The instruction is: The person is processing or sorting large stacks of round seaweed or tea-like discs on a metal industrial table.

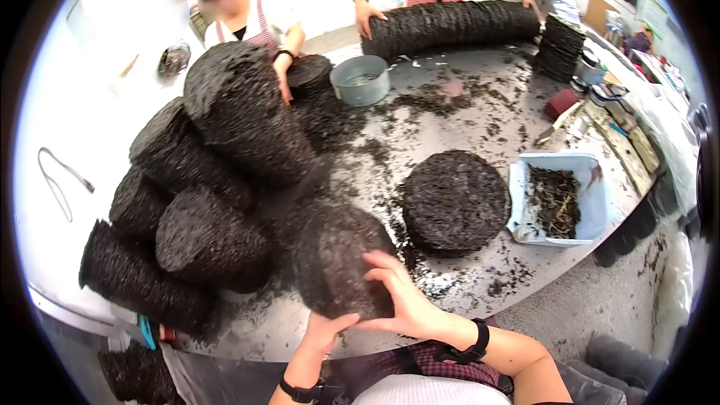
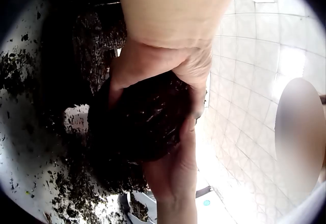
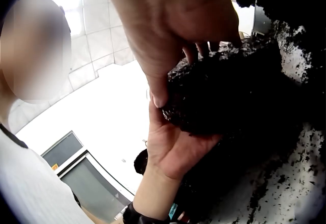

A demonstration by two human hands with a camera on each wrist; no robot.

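Both my hands hold a dark, rough, round stack (image 1: 341, 244) that looks like dried seaweed, tilted near the table's front edge. My right hand (image 1: 401, 304) grips its right side, fingers spread over the face and thumb at the lower edge. Down at the bottom edge, my left hand (image 1: 324, 332) grips it with the thumb toward the right thumb. In the left wrist view the stack (image 2: 147, 117) sits between both hands; the left fingers are partly hidden behind it. Another flat round stack (image 1: 456, 201) lies on the table just to the right.
Several thick dark rolls (image 1: 210, 236) are piled at left. A pale blue bin (image 1: 517, 210) with dark scraps stands at right, a grey round container (image 1: 360, 81) farther back. Across the table (image 1: 360, 180), strewn with crumbs, one person holds a long dark roll (image 1: 450, 28); another touches the pile.
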